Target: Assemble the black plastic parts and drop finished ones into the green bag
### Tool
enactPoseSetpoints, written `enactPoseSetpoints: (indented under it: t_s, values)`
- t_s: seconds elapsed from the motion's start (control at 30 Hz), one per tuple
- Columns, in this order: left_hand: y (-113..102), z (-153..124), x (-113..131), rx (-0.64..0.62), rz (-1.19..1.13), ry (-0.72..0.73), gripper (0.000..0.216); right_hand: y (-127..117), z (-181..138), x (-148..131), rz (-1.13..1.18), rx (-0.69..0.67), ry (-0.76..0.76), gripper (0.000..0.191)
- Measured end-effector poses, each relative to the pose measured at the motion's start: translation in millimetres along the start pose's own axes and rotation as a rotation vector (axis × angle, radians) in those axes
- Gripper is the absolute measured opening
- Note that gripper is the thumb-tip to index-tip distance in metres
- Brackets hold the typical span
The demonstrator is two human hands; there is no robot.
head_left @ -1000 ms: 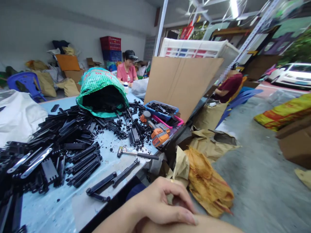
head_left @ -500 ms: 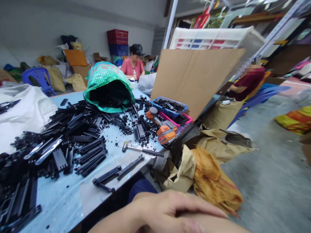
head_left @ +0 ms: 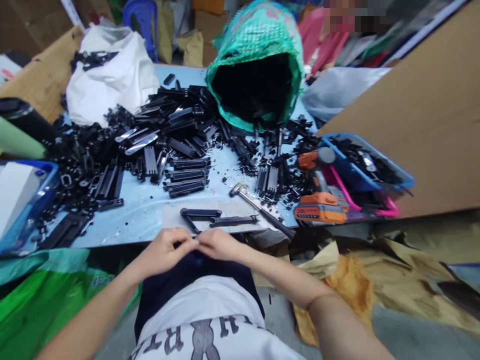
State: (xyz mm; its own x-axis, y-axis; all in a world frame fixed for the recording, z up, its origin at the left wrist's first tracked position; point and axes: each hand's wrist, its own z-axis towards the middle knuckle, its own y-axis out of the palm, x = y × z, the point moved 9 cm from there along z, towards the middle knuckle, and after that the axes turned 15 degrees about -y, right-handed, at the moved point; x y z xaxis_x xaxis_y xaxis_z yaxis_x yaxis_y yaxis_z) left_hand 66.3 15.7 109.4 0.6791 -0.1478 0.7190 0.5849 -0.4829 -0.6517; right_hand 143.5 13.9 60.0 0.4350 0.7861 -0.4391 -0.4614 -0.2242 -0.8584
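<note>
At the table's front edge my left hand and my right hand meet, fingertips pinched together above my lap. Anything between those fingertips is too small to make out. Just beyond them lie black hinged plastic pieces, joined at an angle, and a separate black arm-like piece. A hammer with a dark handle rests slantwise to their right. Farther right stands an orange and grey cordless drill. Several long black parts lie stacked beyond the hinged pieces.
Black plastic parts cover much of the blue tabletop. A green woven sack opens toward me at the back. A blue basket of parts, a cardboard sheet and paper sacks are right; a white bag is left.
My view has swung left and down. One hand lay across the other forearm; now both hands meet by their fingertips at the table edge.
</note>
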Motion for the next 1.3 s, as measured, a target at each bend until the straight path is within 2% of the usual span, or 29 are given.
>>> enactPoseSetpoints:
  t_s: [0.07, 0.13, 0.27, 0.37, 0.5, 0.63, 0.8, 0.93, 1.1, 1.3]
  values:
    - [-1, 5, -29, 0.058, 0.021, -0.172, 0.032, -17, 5, 12, 0.005, 0.142, -0.003, 0.023]
    - [8, 13, -48, 0.099, 0.042, -0.317, 0.031, -29, 13, 23, -0.038, 0.242, -0.017, 0.031]
    - [34, 34, -74, 0.207, 0.179, -0.619, 0.040, -13, 34, 30, -0.073, 0.147, -0.099, 0.042]
    - [41, 45, -80, 0.303, 0.299, -0.738, 0.037, -1, 38, 37, -0.069, 0.144, -0.073, 0.045]
    - [41, 46, -84, 0.312, 0.318, -0.728, 0.034, 8, 34, 44, -0.093, 0.143, -0.034, 0.060]
    - [37, 42, -86, 0.315, 0.323, -0.683, 0.033, 12, 33, 47, -0.139, 0.083, -0.036, 0.069]
    - [42, 46, -86, 0.344, 0.294, -0.686, 0.035, 14, 34, 47, -0.150, 0.059, -0.066, 0.068]
    - [42, 47, -86, 0.360, 0.281, -0.671, 0.037, 13, 34, 49, -0.154, 0.069, -0.034, 0.065]
    - [40, 44, -88, 0.335, 0.308, -0.626, 0.036, 13, 32, 45, -0.146, 0.079, -0.061, 0.068]
    - [43, 47, -89, 0.379, 0.327, -0.648, 0.039, 21, 35, 47, -0.258, -0.018, -0.036, 0.054]
